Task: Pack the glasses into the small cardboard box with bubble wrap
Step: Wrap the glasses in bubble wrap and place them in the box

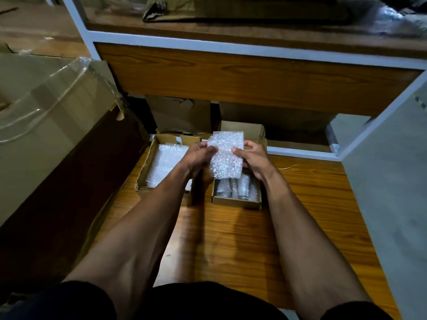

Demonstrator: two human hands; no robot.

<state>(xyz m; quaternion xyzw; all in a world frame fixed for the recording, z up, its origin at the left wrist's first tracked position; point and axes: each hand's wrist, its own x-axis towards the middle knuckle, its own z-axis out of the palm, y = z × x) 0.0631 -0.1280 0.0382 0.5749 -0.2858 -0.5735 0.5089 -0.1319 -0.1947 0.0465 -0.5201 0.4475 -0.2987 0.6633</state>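
Holding a bubble wrap sheet (225, 155) above the small cardboard box (235, 202), the left hand (200, 155) and right hand (251, 158) pinch its side edges. Two glasses (233, 189) lie inside (bare on top, it seems). A crooked lay could leave glass uncovered and knocking together.

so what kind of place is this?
Probably a packing or storage corner of a workshop: a large taped cardboard carton, an open box of bubble wrap sheets, and more cartons stowed under a wooden shelf.
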